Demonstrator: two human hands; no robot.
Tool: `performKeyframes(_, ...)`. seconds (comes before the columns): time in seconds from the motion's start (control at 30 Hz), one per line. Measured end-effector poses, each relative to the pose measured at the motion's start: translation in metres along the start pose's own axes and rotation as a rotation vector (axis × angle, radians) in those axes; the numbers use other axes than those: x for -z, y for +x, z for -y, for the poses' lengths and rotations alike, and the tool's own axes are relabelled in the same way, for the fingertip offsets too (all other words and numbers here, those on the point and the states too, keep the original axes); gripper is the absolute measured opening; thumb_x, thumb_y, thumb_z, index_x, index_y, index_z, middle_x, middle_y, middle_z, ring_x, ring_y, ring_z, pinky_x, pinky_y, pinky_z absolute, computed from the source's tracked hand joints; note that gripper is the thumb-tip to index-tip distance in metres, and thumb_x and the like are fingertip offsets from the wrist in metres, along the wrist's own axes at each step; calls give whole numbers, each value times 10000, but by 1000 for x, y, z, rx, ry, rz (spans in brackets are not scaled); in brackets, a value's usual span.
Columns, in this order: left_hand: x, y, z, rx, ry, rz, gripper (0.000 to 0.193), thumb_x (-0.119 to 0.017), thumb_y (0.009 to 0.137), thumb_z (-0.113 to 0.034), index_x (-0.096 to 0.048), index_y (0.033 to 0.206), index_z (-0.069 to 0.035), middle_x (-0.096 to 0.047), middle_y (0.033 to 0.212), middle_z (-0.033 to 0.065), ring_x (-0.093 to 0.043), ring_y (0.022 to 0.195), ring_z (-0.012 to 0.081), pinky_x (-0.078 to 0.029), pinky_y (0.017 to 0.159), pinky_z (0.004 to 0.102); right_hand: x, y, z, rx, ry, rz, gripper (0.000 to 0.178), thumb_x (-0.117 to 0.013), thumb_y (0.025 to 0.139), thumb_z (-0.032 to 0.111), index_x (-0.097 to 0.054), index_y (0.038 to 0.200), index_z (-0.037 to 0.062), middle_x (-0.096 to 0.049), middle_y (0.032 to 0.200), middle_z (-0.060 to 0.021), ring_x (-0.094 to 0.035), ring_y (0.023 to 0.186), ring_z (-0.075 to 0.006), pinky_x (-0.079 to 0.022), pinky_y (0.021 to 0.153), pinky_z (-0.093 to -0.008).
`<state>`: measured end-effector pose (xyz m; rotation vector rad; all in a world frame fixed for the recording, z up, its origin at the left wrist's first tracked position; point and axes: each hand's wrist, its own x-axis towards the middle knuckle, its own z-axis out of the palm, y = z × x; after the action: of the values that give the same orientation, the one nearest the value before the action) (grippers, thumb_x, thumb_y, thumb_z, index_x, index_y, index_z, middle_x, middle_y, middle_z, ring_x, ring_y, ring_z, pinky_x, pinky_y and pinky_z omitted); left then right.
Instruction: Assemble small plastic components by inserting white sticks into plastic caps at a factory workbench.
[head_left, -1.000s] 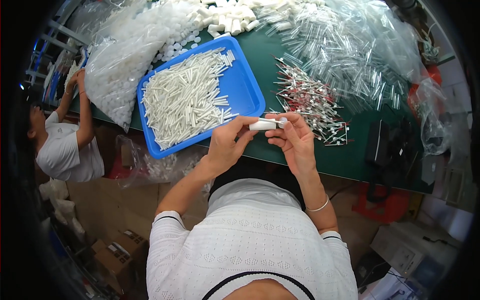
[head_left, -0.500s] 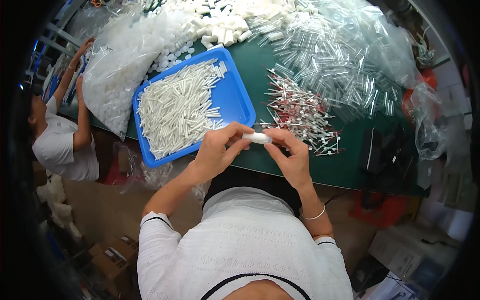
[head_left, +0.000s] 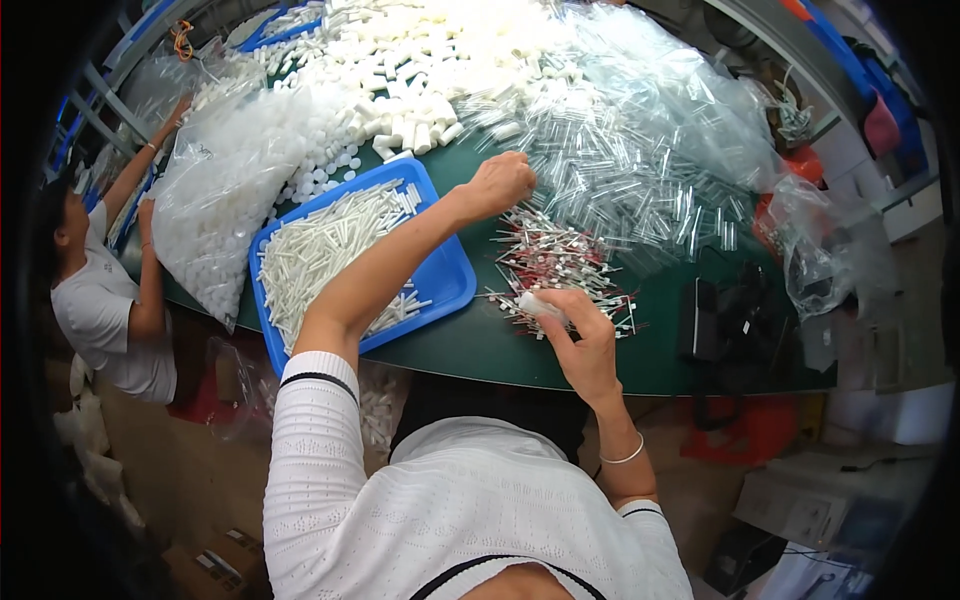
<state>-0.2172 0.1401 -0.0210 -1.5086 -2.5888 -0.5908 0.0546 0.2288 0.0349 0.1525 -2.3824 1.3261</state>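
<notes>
Two hands work to the right of the blue tray (head_left: pixel 462 285).
Head view: right of the tray, the right hand (head_left: pixel 586 338) pinches a white tube (head_left: pixel 534 304), partly hidden by fingers. The left hand (head_left: pixel 500 185) curls beside clear tubes (head_left: pixel 640 190); I can't tell if it holds anything. The left arm (head_left: pixel 385 250) covers some white sticks (head_left: pixel 320 235).

I log a green table (head_left: pixel 460 352), blue tray (head_left: pixel 464 285) left of centre, bag of white discs (head_left: pixel 230 180) upper left, white cylinders (head_left: pixel 400 122) top centre, clear tubes (head_left: pixel 640 175) upper right, red-and-white pieces (head_left: pixel 560 252) mid-frame.
</notes>
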Motion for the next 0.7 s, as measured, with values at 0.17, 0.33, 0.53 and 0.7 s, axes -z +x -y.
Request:
performKeyframes(0.17,22,-21,-11,24,-5,-158,222,-759,695,-143,-646,869,-62,-570,951,105,-553,963,301,-458,829,409,2,-1,-2,20,22,-13,239,-660,830,15,-640,1068,18,-657,955,-113,-632,841,-216,-483,732,-289)
performKeyframes(0.33,70,-111,-65,230,-971,17,200,-664,853,-86,-516,964,-11,-672,888,96,-638,805,140,-508,708,280,16,6,0,-32,125,-58,209,-632,886,73,-640,1087,18,-646,955,-72,-591,851,-147,-455,763,-255)
performKeyframes(0.53,72,-172,-114,326,-1328,260,330,-550,958,-140,-509,1274,-53,-562,947,7,-502,860,75,-419,760,219,-2,4,-2,24,176,95,237,-630,861,28,-654,1096,15,-653,954,-102,-620,840,-196,-484,737,-284)
performKeyframes(0.7,74,-188,-124,333,-1081,221,296,-574,939,-127,-545,1215,-26,-568,887,23,-492,767,84,-419,680,236,-6,-3,2,83,33,172,238,-676,791,5,-655,1025,41,-627,846,-115,-612,741,-282,-491,641,-342)
